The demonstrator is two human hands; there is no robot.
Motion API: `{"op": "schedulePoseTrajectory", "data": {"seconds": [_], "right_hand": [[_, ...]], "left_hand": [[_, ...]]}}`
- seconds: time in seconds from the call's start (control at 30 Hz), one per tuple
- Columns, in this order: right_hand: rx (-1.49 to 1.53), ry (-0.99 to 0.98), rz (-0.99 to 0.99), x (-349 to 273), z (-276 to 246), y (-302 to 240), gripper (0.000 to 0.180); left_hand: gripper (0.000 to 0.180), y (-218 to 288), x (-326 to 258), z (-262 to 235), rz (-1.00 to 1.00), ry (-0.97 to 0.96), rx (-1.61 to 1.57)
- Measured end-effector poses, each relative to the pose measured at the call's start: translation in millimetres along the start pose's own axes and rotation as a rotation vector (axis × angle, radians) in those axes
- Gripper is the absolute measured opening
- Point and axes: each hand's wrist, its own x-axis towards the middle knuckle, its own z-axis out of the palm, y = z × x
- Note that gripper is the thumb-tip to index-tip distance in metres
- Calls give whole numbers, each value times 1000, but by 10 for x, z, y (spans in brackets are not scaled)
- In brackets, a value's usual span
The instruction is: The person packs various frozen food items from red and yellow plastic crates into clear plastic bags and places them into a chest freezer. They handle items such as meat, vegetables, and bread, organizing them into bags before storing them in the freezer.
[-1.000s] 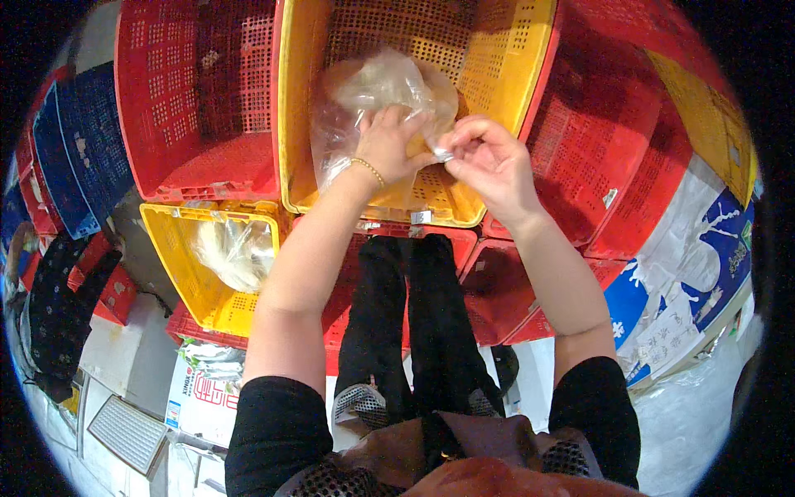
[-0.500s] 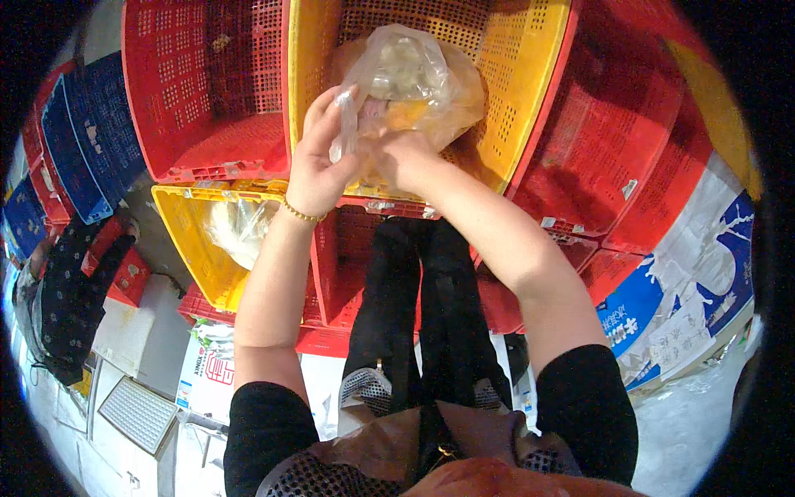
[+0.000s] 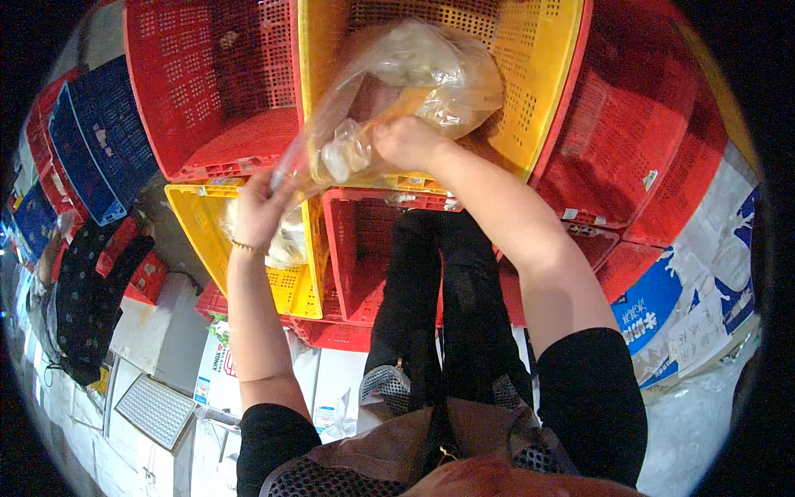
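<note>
A large clear plastic bag [image 3: 464, 87] lies in the upright-sided yellow crate [image 3: 542, 91], with pale and orange-tinted contents I cannot make out. My left hand [image 3: 263, 209] is closed on the bag's edge and draws the film out taut toward the left, over the crate's near rim. Against the near side of the bag, my right hand [image 3: 407, 142] is curled shut on the film, its fingertips partly hidden. Just left of that fist, a small whitish clear packet [image 3: 344, 153] shows through or on the film.
Red crates [image 3: 224, 132] [image 3: 613, 141] flank the yellow one. A lower yellow crate [image 3: 286, 290] holds a white bagged bundle [image 3: 290, 240]. Blue crates [image 3: 95, 137] stand at far left, near a person in dark patterned clothes [image 3: 91, 290]. Blue-and-white cartons [image 3: 654, 315] are at right.
My left hand has moved down and left, stretching the bag's film with it. My right hand has come up out of the bag's mouth as a fist. The whitish packet has come into view.
</note>
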Motion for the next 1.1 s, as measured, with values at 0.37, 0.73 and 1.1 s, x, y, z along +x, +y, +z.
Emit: {"op": "schedulePoseTrajectory", "data": {"seconds": [0.37,0.73,1.1], "right_hand": [[261,-364,216,-511,-547,-56,13],[496,676,155,-522,-1563,-90,15],[119,395,458,-663,-1370,479,33]], "left_hand": [[22,874,632,599,708,-267,-206],[71,457,642,1584,1148,-514,413],[29,487,789,1778,861,-487,288]]}}
